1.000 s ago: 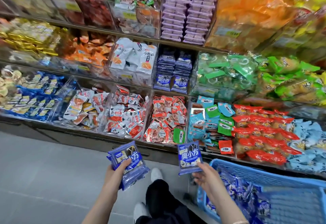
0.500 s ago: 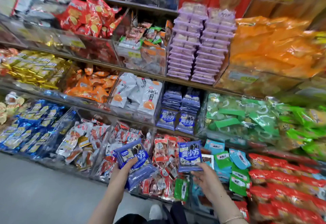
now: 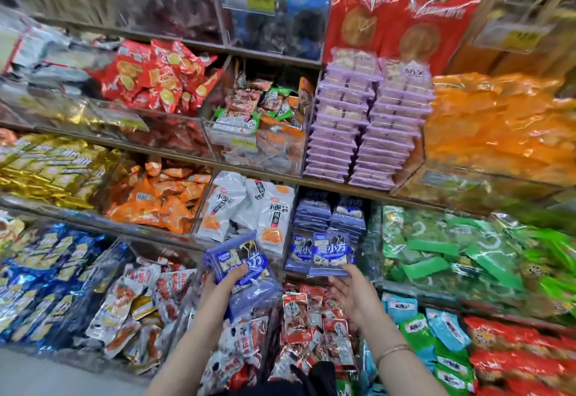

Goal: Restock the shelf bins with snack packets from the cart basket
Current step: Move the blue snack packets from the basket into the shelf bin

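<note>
Illumination: bright and even, falling from above; source out of frame. Shadows: soft and shallow, confined to the recesses beneath the shelf boards [image 3: 265, 175]. Glare: white streaks on the clear bin fronts [image 3: 249, 143], the gold foil packets [image 3: 46, 165] and the green wrappers [image 3: 436, 240]. Sharpness: best at centre, where print on the blue packets [image 3: 330, 252] is legible. Motion blur: heavy toward the edges; orange bags [image 3: 498, 134] and upper-left stock smeared, price labels [image 3: 260, 1] unreadable. Wide-angle distortion: shelf lines bow and tilt toward the corners. Colours saturated.
</note>
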Tool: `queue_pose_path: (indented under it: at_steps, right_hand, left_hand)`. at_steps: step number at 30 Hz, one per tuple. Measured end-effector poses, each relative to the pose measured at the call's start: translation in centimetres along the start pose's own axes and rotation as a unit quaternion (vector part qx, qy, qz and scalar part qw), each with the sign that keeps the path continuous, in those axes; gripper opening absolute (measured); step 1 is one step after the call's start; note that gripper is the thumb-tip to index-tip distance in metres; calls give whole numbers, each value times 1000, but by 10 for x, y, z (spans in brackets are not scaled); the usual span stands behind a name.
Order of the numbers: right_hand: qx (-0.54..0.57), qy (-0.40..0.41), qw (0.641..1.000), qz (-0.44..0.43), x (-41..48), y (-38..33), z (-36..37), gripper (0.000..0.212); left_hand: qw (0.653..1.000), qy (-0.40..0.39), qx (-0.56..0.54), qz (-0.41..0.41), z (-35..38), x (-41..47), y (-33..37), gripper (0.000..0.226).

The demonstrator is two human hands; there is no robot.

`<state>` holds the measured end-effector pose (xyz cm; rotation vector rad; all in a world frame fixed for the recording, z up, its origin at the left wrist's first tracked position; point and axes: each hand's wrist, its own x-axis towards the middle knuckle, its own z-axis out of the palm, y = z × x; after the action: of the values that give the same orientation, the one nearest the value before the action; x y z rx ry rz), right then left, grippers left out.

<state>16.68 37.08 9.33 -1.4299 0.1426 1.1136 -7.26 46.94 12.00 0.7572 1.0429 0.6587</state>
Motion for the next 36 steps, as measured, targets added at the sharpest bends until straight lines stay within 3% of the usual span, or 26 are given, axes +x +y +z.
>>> queue_pose_path:
  at_steps: [4, 7, 13, 16, 20, 26, 29, 32, 34, 36]
  right_hand:
    - [25, 7, 1000, -9, 30, -31, 42, 15]
    - [37, 5, 999, -8, 56, -51, 69, 25]
    - [107, 16, 994, -8, 82, -71, 102, 34]
    - [146, 29, 989, -24, 86, -73, 109, 40]
    - [192, 24, 980, -37, 87, -76, 115, 42]
    - [162, -14, 986, -19, 78, -73, 105, 46]
    - [103, -59, 992, -35, 54, -68, 103, 44]
    - [-102, -87, 987, -93, 21, -53, 110, 25]
    - [-286, -124, 936, -161, 0, -40, 113, 19]
    - [-401, -187, 874, -200, -16, -28, 116, 22]
  left_hand:
    - [1000, -19, -14, 19, 0, 18, 31, 49]
    - [999, -22, 1, 23, -2, 33, 45, 61]
    - [1000, -8, -18, -6, -11, 58, 44, 50]
    - [1000, 11, -24, 3, -11, 63, 36, 33]
    - [1000, 18, -6, 9, -7, 63, 37, 32]
    - [1000, 0, -4, 13, -9, 61, 34, 47]
    - [1000, -14, -1, 12, -9, 58, 35, 41]
    - [999, -31, -5, 15, -8, 55, 37, 51]
    - [999, -41, -5, 11, -3, 52, 37, 50]
    - [998, -56, 11, 23, 5, 49, 38, 50]
